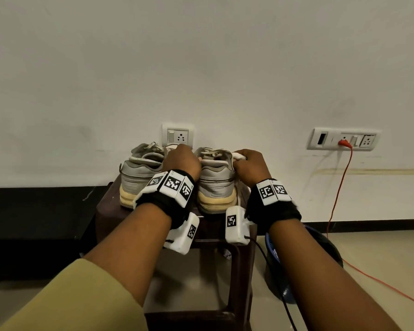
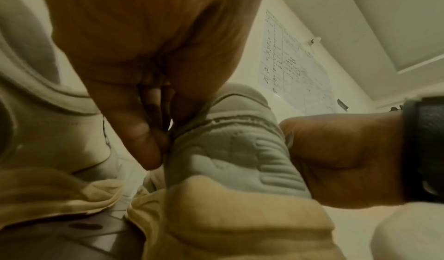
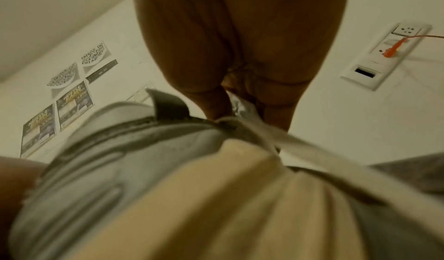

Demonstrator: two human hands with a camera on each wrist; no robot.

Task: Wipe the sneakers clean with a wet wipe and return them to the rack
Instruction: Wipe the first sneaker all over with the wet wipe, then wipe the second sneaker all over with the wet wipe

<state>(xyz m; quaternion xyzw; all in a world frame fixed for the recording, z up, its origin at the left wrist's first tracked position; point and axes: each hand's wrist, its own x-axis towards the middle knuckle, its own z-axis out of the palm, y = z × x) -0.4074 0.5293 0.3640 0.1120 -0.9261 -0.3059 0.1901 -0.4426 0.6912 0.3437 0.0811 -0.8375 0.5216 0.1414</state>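
Two sneakers sit side by side on a brown stool [image 1: 110, 211]. My left hand [image 1: 183, 161] pinches the right sneaker [image 1: 216, 185] at its heel edge. My right hand [image 1: 249, 166] squeezes a wet wipe [image 1: 239, 156] against its collar.

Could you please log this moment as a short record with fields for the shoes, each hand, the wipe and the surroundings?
shoes: two worn grey sneakers with yellowed soles, left sneaker and right sneaker, heels toward the camera
support: dark brown stool
left hand: grips the right sneaker's collar on its inner side
right hand: presses a crumpled white wet wipe against the same sneaker's outer collar
nearby: blue bin on the floor; orange cable plugged into the wall socket
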